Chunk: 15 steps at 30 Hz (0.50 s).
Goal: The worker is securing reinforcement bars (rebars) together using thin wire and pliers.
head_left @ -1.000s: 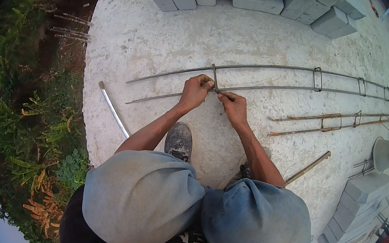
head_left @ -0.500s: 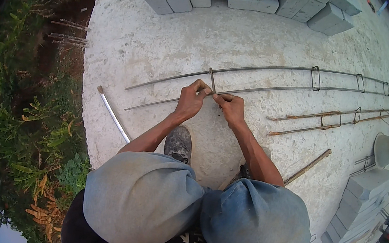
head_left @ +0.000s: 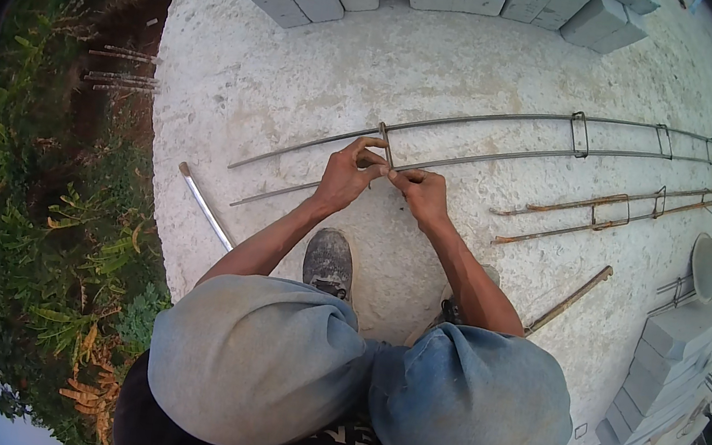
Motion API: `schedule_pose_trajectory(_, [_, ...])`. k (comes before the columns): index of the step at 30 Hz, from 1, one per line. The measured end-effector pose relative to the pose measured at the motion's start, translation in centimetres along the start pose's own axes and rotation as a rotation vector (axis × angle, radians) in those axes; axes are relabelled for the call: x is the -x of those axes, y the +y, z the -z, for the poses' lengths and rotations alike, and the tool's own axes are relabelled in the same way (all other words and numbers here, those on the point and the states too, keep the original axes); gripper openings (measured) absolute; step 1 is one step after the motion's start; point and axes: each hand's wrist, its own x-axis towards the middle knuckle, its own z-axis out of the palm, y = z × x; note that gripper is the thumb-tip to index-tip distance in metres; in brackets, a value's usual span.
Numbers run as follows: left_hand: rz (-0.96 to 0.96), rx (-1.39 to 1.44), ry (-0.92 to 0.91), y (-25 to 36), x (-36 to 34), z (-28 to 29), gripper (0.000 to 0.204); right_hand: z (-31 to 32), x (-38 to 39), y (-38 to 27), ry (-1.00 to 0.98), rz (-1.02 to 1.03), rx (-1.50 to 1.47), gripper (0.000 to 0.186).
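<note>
While the person crouches with knees wide, both hands meet at a wire loop (head_left: 387, 143) that stands across two long steel rods on the concrete floor (head_left: 451, 63), straight ahead of the shoes. The right hand (head_left: 422, 197) has thumb and forefinger pinched together on the loop's near end, right where it meets the near rod (head_left: 278, 192). The left hand (head_left: 344, 175) is half spread: one finger reaches along the loop's side, and the thumb comes in toward the same corner. I can't tell whether it grips anything.

To my eye, the step in hand is setting or fastening this loop at the near rod; its other end sits at the far rod (head_left: 480, 117). Further right, a second loop (head_left: 585, 135) already spans the same pair. The next move seems to call for a steady hold, with the loop kept square across both rods while the fingertips work the small join.

That join is the hard part to see: the fingertips cover it, and any thin tie wire there is too fine to make out. The rods shrink and crowd together toward the right rim, where I lose count of the loops. The right shoe (head_left: 453, 312) is mostly hidden behind the knee and forearm.
</note>
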Motion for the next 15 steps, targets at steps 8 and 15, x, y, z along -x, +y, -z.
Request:
schedule_pose_trajectory(8, [-0.057,-0.194,0.193,-1.0,-0.3,-2.0,0.040,0.2,0.0,0.2,-0.002,0.006,0.056,0.031])
schedule_pose_trajectory(15, [0.104,-0.302,0.140,-0.6,-1.8,-2.2,0.035,-0.2,-0.6,1.3,0.042,0.098,0.056,0.031])
